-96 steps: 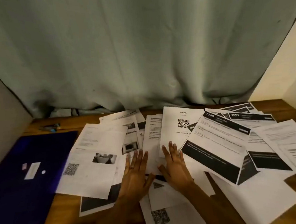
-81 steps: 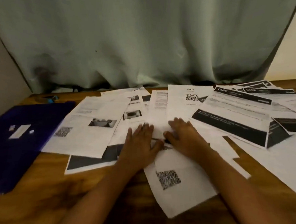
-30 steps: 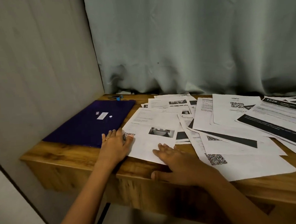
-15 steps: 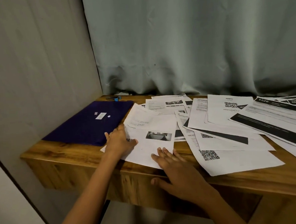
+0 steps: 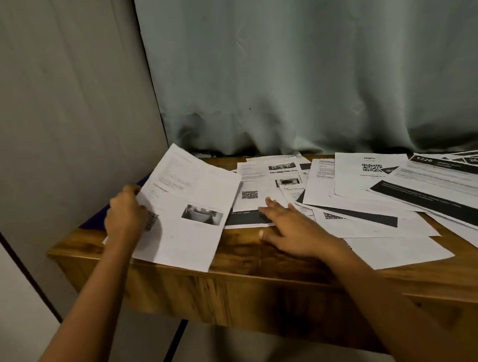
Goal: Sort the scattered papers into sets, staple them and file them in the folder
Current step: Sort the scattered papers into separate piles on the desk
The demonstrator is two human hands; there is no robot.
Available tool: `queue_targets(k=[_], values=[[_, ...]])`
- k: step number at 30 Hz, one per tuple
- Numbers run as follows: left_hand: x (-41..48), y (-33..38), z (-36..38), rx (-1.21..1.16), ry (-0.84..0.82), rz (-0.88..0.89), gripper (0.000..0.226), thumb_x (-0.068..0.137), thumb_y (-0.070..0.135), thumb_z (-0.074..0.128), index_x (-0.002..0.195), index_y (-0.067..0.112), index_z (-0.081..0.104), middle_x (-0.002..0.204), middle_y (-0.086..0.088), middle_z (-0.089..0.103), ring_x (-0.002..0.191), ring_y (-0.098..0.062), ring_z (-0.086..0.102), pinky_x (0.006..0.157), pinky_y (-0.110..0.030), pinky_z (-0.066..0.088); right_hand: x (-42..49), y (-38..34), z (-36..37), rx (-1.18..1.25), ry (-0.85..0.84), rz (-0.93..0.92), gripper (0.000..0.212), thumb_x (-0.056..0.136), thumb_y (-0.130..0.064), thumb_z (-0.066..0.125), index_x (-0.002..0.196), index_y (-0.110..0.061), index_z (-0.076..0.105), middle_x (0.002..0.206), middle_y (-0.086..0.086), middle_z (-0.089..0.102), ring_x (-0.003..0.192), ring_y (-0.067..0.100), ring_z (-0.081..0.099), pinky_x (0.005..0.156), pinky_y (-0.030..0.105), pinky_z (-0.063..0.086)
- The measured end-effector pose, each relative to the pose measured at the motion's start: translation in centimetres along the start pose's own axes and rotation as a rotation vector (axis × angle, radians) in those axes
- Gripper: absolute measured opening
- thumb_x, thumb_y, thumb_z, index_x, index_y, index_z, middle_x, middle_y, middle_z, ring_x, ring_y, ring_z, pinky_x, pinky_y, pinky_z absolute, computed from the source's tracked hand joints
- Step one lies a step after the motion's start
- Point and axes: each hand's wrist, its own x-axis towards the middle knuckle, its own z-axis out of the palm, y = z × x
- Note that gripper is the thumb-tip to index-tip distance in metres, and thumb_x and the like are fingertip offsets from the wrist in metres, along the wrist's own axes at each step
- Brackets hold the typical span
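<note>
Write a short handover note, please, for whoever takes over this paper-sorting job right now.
Left hand: grips the left edge of a photo-and-QR sheet, raised off the wooden table.
Right hand: flat and open, resting on a dark-banded sheet.
Purple folder: at the table's left end, mostly hidden behind the raised sheet. Other papers lie overlapping to the right.
Done: no sets, nothing stapled or filed. Stapler not in view.
Left: sort, staple, file.

wooden table (image 5: 245, 253) carries scattered papers (image 5: 373, 200) and a purple folder (image 5: 94, 217).
</note>
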Motion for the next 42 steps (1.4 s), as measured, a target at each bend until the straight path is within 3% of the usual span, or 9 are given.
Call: queue_targets(k=[11,15,19,22,26,32,34,37,42], values=[[5.0,-4.4,0.3,0.224,-0.103,-0.079,0.041,0.087,0.002,0.06,0.127,0.004,0.049,0.12,-0.027,0.055,0.11,-0.047,0.052,0.087,-0.055,0.046,6.3,0.8,1.7,-0.114,-0.179,0.091,0.063,0.1,-0.044,0.037,0.15,-0.01,0.021,0.159,0.014,0.01,0.147,0.024,0.009,0.119,0.04,0.009],[5.1,-4.1,1.4,0.298,0.009,0.128,0.042,0.089,0.012,0.063,0.128,0.0,0.052,0.125,-0.028,0.055,0.118,-0.042,0.047,0.098,-0.052,0.042,6.5,0.8,2.9,-0.105,-0.183,0.106,0.058,0.102,-0.04,0.028,0.151,-0.009,0.019,0.159,0.016,0.012,0.147,0.027,0.013,0.119,0.04,0.011],[3.0,-2.1,3.7,0.183,-0.324,0.193,0.057,0.097,0.052,0.041,0.145,0.023,0.038,0.149,-0.012,0.039,0.137,-0.036,0.033,0.112,-0.055,0.025,6.1,0.6,3.2,-0.129,-0.14,0.096,0.055,0.102,-0.039,0.027,0.149,-0.01,0.024,0.157,0.014,0.021,0.144,0.026,0.022,0.117,0.039,0.02],[2.5,-2.0,4.6,0.354,-0.511,0.164,0.069,0.091,0.07,0.023,0.15,0.033,0.025,0.159,-0.005,0.022,0.146,-0.036,0.012,0.113,-0.062,0.004,5.9,-0.1,2.9,-0.144,-0.103,0.091,0.048,0.102,-0.037,0.03,0.142,-0.011,0.035,0.147,0.012,0.036,0.133,0.028,0.039,0.103,0.04,0.036],[3.9,-4.2,5.2,0.419,-0.591,0.145,0.094,0.075,0.087,0.013,0.151,0.033,0.02,0.158,-0.008,0.023,0.145,-0.037,0.014,0.114,-0.063,0.01,5.3,-1.2,2.1,-0.185,-0.067,0.048,0.037,0.101,-0.032,0.034,0.129,-0.014,0.049,0.13,0.008,0.054,0.114,0.027,0.054,0.088,0.038,0.045],[4.0,-5.0,4.7,0.405,-0.581,0.113,0.078,0.088,0.075,0.021,0.152,0.03,0.02,0.159,-0.008,0.021,0.143,-0.039,0.018,0.113,-0.062,0.013,3.5,-4.1,1.5,-0.269,-0.037,-0.048,0.033,0.098,-0.034,0.042,0.123,-0.019,0.058,0.12,0.009,0.062,0.103,0.027,0.059,0.085,0.035,0.045],[3.6,-4.4,4.1,0.417,-0.543,0.114,0.082,0.086,0.078,0.02,0.152,0.029,0.02,0.16,-0.008,0.017,0.145,-0.038,0.013,0.114,-0.062,0.007,2.9,-5.1,1.5,-0.249,-0.068,-0.073,0.033,0.097,-0.036,0.043,0.122,-0.021,0.058,0.122,0.008,0.062,0.104,0.026,0.058,0.084,0.034,0.043],[1.7,-2.7,3.4,0.271,-0.417,0.212,0.095,0.073,0.081,0.016,0.151,0.027,0.024,0.16,-0.007,0.014,0.147,-0.032,0.008,0.115,-0.057,-0.002,1.9,-5.4,1.4,-0.046,-0.081,-0.09,0.039,0.097,-0.04,0.045,0.133,-0.027,0.053,0.14,-0.001,0.052,0.122,0.021,0.05,0.097,0.035,0.04],[-3.5,2.7,3.3,-0.037,-0.48,0.453,0.08,0.079,0.067,0.026,0.15,0.032,0.023,0.161,0.0,0.012,0.148,-0.022,0.007,0.118,-0.046,0.005,0.9,-2.1,1.2,-0.074,-0.072,0.017,0.058,0.101,-0.047,0.031,0.152,-0.02,0.021,0.161,0.003,0.008,0.148,0.018,0.003,0.12,0.038,0.008]])
